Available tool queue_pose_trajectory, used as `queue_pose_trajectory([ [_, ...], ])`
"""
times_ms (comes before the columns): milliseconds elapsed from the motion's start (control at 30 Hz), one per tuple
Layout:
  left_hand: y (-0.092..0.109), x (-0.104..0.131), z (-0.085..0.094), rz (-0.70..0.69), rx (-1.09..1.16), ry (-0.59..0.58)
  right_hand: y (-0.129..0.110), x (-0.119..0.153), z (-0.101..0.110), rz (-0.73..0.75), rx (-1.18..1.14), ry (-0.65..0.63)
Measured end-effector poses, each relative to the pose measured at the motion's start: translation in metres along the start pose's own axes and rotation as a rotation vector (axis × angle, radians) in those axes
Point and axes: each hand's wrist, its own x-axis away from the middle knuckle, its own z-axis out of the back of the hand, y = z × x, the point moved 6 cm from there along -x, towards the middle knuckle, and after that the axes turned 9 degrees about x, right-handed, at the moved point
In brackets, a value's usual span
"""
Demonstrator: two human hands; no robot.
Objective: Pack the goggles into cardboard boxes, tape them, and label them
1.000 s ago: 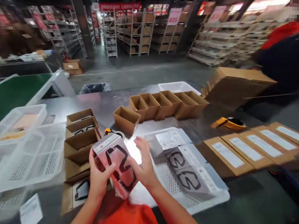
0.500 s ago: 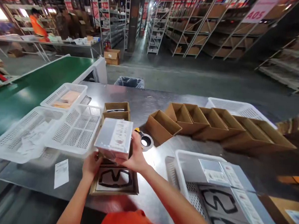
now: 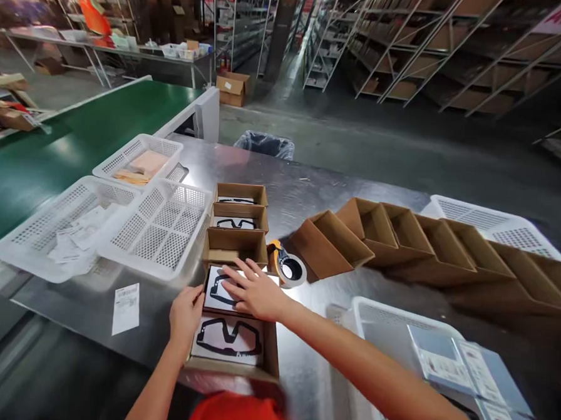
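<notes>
Several open cardboard boxes stand in a column on the metal table. My right hand (image 3: 257,293) lies with fingers spread on a white box with a black goggle outline (image 3: 217,288), which sits in the second carton from the front. At that carton's left edge is my left hand (image 3: 187,311), its fingers bent together; what they grip, if anything, is hidden. Nearest me, another white goggle box (image 3: 229,340) lies in the front carton. The carton just beyond my right hand is an empty cardboard box (image 3: 236,246). Right of it lies a tape dispenser (image 3: 289,268).
White plastic baskets (image 3: 159,235) and a paper label (image 3: 126,308) are at the left, beside a green conveyor (image 3: 78,124). Open cartons (image 3: 332,244) line the right. A bin (image 3: 360,308) with packaged boxes is at lower right. A person in orange (image 3: 92,15) stands far back.
The wrapped box that was held above the cartons is now down in the second carton, goggle outline upward. My right hand has opened flat over it. The camera view has shifted.
</notes>
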Motion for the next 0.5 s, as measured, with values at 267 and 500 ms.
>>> queue_pose_trajectory([
  [267, -0.003, 0.002, 0.0, -0.001, 0.093, 0.045, 0.006, -0.02, -0.051, 0.242, 0.111, -0.151],
  [500, -0.012, 0.001, -0.007, 0.046, 0.105, 0.058, -0.011, -0.037, -0.116, 0.119, 0.123, -0.213],
])
